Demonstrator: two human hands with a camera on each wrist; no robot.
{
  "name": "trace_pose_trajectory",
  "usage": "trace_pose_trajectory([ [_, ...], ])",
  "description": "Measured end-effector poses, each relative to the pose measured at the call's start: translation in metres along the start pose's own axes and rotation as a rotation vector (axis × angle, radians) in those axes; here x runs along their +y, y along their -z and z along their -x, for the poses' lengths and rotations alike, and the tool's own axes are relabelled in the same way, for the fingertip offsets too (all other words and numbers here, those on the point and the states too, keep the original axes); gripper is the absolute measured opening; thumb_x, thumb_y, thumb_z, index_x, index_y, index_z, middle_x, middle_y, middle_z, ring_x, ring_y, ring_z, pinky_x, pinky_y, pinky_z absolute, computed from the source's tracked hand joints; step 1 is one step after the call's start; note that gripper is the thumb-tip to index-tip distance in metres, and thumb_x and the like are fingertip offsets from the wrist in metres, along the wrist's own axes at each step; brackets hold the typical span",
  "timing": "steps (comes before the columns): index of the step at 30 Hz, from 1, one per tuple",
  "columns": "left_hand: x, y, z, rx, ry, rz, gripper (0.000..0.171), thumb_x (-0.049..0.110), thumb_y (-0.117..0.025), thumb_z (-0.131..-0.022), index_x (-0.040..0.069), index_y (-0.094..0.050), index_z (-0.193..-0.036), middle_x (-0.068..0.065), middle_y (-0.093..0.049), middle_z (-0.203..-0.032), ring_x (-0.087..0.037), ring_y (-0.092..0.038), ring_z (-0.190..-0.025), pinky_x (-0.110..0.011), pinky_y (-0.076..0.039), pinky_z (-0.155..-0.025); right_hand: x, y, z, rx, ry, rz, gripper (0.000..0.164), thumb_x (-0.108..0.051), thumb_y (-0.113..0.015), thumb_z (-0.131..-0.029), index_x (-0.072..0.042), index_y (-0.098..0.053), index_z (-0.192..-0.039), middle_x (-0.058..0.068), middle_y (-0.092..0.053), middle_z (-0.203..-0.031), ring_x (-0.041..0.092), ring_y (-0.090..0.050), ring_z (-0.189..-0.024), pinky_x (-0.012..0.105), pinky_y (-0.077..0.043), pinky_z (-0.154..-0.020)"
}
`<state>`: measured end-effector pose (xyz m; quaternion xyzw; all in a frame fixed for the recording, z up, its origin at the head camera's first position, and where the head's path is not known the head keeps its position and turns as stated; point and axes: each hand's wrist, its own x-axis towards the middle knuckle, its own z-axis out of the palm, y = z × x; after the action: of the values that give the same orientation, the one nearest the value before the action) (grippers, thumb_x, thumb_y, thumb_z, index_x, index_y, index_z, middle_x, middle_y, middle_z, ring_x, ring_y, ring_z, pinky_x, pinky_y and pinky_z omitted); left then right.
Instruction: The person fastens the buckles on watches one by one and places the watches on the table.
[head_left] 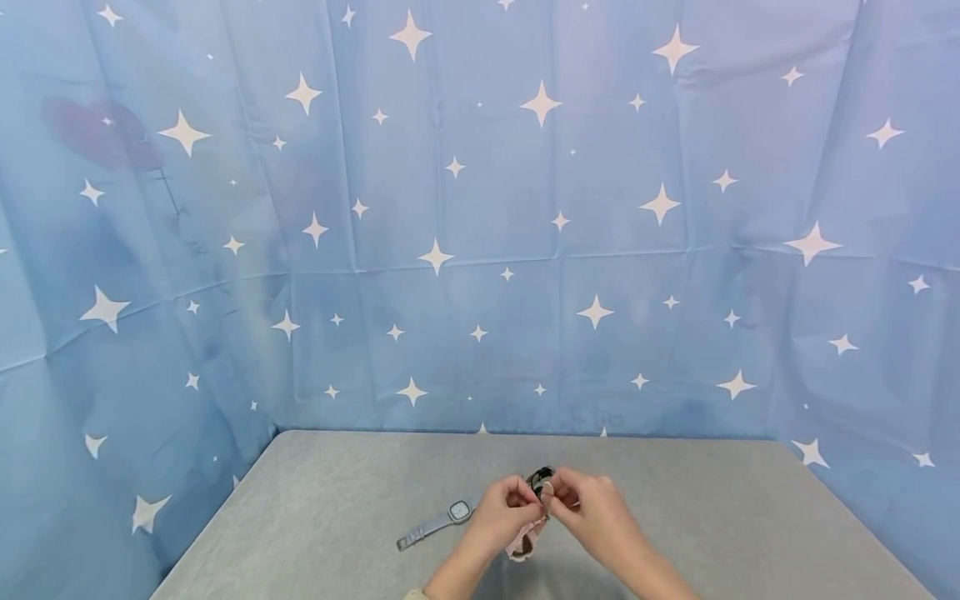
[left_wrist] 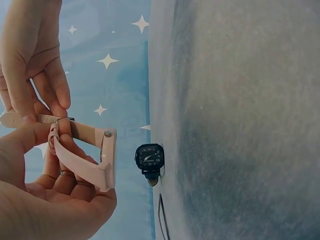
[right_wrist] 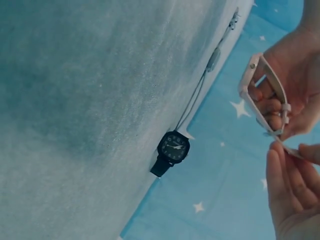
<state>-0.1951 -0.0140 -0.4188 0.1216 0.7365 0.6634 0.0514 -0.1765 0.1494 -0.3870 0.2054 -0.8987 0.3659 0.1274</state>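
One pink watch [head_left: 528, 532] was held between the left hand [head_left: 498, 512] and right hand [head_left: 594, 510] in the head view, low and right of centre, fingertips close together. Both hands were pinching; finer finger detail was too small to tell. Grey watch [head_left: 459, 512] lay on the grey table [head_left: 352, 479] just left of the left hand, dial up, strap stretched out toward the near left. Black watch [head_left: 540, 477] showed partly behind the fingertips. Blue backdrop [head_left: 480, 208] with white stars stood behind the table; a bit of sleeve [head_left: 416, 595] showed at the left forearm.

Left wrist view: pink watch in front of the backdrop, strap bent into a loop, case [left_wrist: 109, 170] toward the table side. Left thumb and fingers gripped the strap near the metal buckle [left_wrist: 66, 119], other fingers bent, partly hidden behind the strap. Right thumb and finger pinched the strap near its free end [left_wrist: 10, 119]; its other fingers hung loosely. Black watch sat near the table edge, dial visible.

Right wrist view: same loop at the right side, left fingers bent around the strap, right fingertips and thumb on the strap end, remaining right fingers fairly straight. Black watch rested near the edge; a thin grey strap-like piece [right_wrist: 214, 59] lay beside it, unclear which item.
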Motion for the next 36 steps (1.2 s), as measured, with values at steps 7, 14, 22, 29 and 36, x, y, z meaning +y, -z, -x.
trace_pose_trajectory([
  [7, 0.004, -0.004, 0.001, 0.046, -0.023, -0.137, 0.010, 0.004, -0.069, -0.084, 0.006, -0.060, -0.082, 0.005, -0.054, -0.067, -0.010, -0.049, -0.062, -0.024, -0.039, -0.055, -0.002, -0.003, 0.001, 0.039, -0.047, 0.013, 0.011, -0.009, -0.073, -0.088, -0.017, -0.071, -0.080, -0.005, -0.071, -0.076, 0.000, -0.065, -0.066, 0.013, -0.052, -0.060],
  [14, 0.007, -0.003, 0.003, 0.047, -0.078, -0.237, 0.014, 0.010, -0.072, -0.089, 0.008, -0.060, -0.083, 0.003, -0.058, -0.069, -0.008, -0.049, -0.060, -0.021, -0.038, -0.052, -0.002, -0.004, 0.003, 0.074, -0.067, 0.002, 0.011, -0.012, -0.076, -0.086, -0.018, -0.073, -0.077, -0.006, -0.071, -0.072, -0.003, -0.060, -0.061, 0.016, -0.049, -0.056],
  [22, 0.004, 0.001, 0.002, -0.011, -0.121, -0.143, 0.013, 0.011, -0.072, -0.090, 0.003, -0.062, -0.089, -0.008, -0.069, -0.078, -0.006, -0.054, -0.064, -0.018, -0.044, -0.057, 0.004, -0.002, 0.004, 0.076, -0.078, -0.029, 0.006, -0.013, -0.074, -0.088, -0.014, -0.075, -0.082, -0.002, -0.074, -0.078, 0.006, -0.069, -0.068, 0.016, -0.054, -0.060],
  [29, 0.002, 0.003, 0.002, -0.039, -0.097, -0.074, 0.021, 0.002, -0.076, -0.082, 0.001, -0.061, -0.097, -0.005, -0.068, -0.084, -0.009, -0.059, -0.075, -0.017, -0.049, -0.064, 0.006, 0.003, 0.001, 0.079, -0.168, -0.204, 0.008, -0.016, -0.070, -0.093, -0.010, -0.072, -0.088, 0.001, -0.074, -0.082, 0.010, -0.070, -0.073, 0.018, -0.056, -0.064],
  [36, 0.002, 0.006, 0.003, -0.036, -0.110, -0.035, 0.020, 0.011, -0.076, -0.086, 0.001, -0.063, -0.098, -0.006, -0.070, -0.087, -0.008, -0.061, -0.073, -0.020, -0.051, -0.066, 0.006, 0.010, 0.001, 0.080, -0.200, -0.460, 0.019, -0.016, -0.067, -0.095, 0.003, -0.066, -0.099, 0.020, -0.073, -0.099, 0.009, -0.070, -0.078, 0.027, -0.061, -0.073],
])
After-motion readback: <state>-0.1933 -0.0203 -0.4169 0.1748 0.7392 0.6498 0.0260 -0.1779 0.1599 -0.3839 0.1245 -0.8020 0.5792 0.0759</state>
